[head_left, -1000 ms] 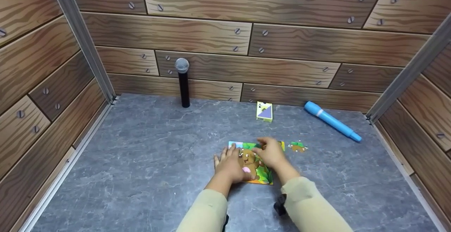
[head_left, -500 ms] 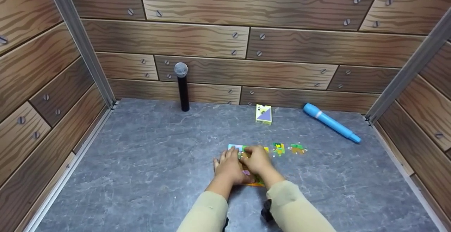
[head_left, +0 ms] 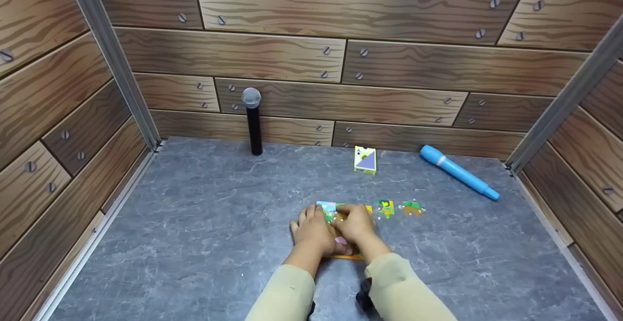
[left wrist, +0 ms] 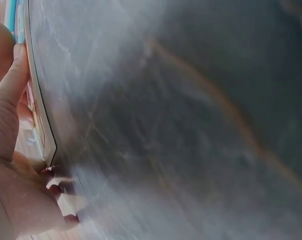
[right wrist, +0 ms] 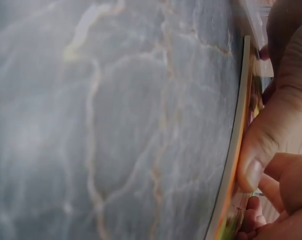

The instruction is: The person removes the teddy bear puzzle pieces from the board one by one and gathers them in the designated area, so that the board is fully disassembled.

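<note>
A colourful jigsaw puzzle point(head_left: 328, 206) with a cartoon animal picture lies in its tray on the table, partly hidden under both hands. My left hand point(head_left: 314, 234) rests on its left part with fingers spread. In the left wrist view, the left thumb point(left wrist: 16, 75) lies along the tray's near edge. My right hand point(head_left: 357, 224) bends its fingers and thumb in at the middle of the picture, pinching a puzzle piece that the hand mostly hides. To the right lie two loose pieces, a green and yellow one point(head_left: 386, 207) and a green and brown one point(head_left: 412, 208).
A black microphone point(head_left: 254, 128) stands upright near the back wall. A yellow and purple card box point(head_left: 365, 160) lies at the back, with a blue microphone-shaped stick point(head_left: 457, 171) lying to its right. Wood-patterned walls point(head_left: 292, 53) enclose the grey table point(head_left: 194, 223).
My right hand has left the green and yellow piece on the table beside the puzzle and moved left onto the picture's middle. The left hand stays on the puzzle.
</note>
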A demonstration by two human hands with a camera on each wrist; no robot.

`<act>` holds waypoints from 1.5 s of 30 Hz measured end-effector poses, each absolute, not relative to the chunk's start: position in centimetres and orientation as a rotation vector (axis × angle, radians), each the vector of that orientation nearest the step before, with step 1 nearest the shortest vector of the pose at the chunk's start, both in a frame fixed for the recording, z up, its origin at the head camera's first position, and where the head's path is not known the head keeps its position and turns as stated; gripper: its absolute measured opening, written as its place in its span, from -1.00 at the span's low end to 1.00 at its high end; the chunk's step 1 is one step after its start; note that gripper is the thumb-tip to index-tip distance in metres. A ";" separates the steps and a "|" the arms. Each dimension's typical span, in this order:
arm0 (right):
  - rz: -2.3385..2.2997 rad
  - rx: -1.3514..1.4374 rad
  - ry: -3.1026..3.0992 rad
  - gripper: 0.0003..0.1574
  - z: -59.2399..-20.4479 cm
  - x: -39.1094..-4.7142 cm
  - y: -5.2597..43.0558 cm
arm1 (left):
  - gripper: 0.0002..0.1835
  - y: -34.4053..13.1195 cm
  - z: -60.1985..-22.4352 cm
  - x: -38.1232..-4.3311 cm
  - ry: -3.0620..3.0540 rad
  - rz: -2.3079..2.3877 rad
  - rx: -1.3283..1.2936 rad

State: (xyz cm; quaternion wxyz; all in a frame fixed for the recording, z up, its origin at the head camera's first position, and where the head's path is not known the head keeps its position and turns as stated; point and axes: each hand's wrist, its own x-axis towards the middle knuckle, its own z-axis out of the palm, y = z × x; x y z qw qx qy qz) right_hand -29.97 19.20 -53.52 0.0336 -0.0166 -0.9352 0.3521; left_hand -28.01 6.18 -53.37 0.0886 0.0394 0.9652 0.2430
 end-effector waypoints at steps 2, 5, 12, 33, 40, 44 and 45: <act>1.088 -0.063 -2.882 -0.50 -53.5 -30.0 19.2 | 0.52 6.2 -53.5 -28.0 2.879 0.732 0.122; 1.093 -0.111 -2.893 -0.49 -53.4 -30.1 19.1 | 0.50 6.1 -53.6 -27.9 2.884 0.753 0.131; 1.154 -0.195 -2.884 -0.52 -53.3 -30.2 18.7 | 0.50 6.0 -53.8 -27.9 2.894 0.777 0.121; 1.599 -0.145 -2.620 -0.45 -53.8 -30.5 18.6 | 0.52 5.9 -54.9 -28.5 2.927 0.833 0.123; 1.584 -0.100 -2.650 -0.41 -53.8 -30.6 18.5 | 0.51 5.8 -54.9 -28.5 2.924 0.837 0.132; 1.572 -0.101 -2.674 -0.41 -53.7 -30.7 18.5 | 0.50 5.9 -54.9 -28.5 2.919 0.842 0.135; 1.568 -0.106 -2.681 -0.41 -53.6 -30.7 18.4 | 0.49 6.0 -54.9 -28.5 2.922 0.846 0.135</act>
